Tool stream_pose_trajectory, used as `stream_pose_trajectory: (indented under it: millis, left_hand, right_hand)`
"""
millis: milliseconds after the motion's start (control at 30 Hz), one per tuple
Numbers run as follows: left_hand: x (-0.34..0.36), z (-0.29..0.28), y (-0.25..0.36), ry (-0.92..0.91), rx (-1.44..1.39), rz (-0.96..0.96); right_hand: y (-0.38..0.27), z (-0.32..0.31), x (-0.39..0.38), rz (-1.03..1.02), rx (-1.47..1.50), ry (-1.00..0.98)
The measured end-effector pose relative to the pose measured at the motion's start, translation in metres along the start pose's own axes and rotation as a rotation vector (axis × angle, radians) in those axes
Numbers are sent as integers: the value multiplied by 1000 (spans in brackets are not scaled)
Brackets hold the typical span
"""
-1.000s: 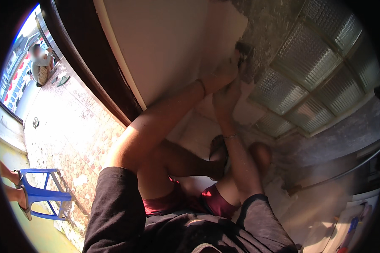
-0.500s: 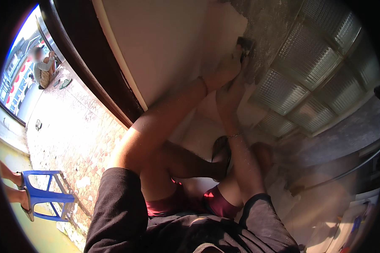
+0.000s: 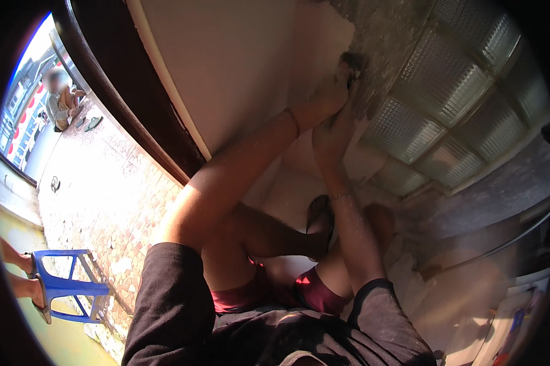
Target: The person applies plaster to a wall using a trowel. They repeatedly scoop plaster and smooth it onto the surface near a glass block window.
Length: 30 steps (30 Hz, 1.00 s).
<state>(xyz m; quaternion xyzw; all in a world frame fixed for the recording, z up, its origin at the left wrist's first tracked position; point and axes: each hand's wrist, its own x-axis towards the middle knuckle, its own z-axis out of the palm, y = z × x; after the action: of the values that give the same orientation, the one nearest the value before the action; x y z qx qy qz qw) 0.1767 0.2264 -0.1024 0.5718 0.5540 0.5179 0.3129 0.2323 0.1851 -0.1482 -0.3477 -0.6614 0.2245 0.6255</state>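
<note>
One pale wall point(image 3: 226, 67) stands before me at 12 o'clock, broken by one rough grey patch point(image 3: 384, 39) toward 1. One stone-paved floor point(image 3: 98, 165) glares in the sun at 9, past one dark door frame point(image 3: 101, 70) at 10. At least six glass blocks point(image 3: 447, 73) climb the 2 o'clock side. One worker in a dark shirt point(image 3: 165, 293) sits at 6, and I can see one other person point(image 3: 60, 107) low down near 10. One blue stool point(image 3: 73, 288) is at 8, with two shod feet point(image 3: 34, 280) at its 9 o'clock end. The worker's two hands meet near 1 o'clock: the left hand point(image 3: 327, 100) looks clenched round one dark tool point(image 3: 352, 63), while the right hand point(image 3: 334, 139) is just below; I can't tell whether its fingers grip. The tool is at the edge of the grey patch, its visible end beyond the left fingers, pointing roughly to 1. Blur hides its full shape, so I can't be sure of its long axis.
</note>
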Motion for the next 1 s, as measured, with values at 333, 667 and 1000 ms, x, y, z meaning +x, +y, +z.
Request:
stream_pose_trajectory:
  millis: [333,667,1000]
  left_hand:
    - [1,-1,7,-35,15,-15]
    - [0,1,6,-41,22,-67]
    - [6,0,9,-67,52,18]
  right_hand:
    - [-10,-1,-1,-122,-107,70]
    - [-10,-3,-3,-48,-92,55]
    - [-16,-8,2,-165,-223,94]
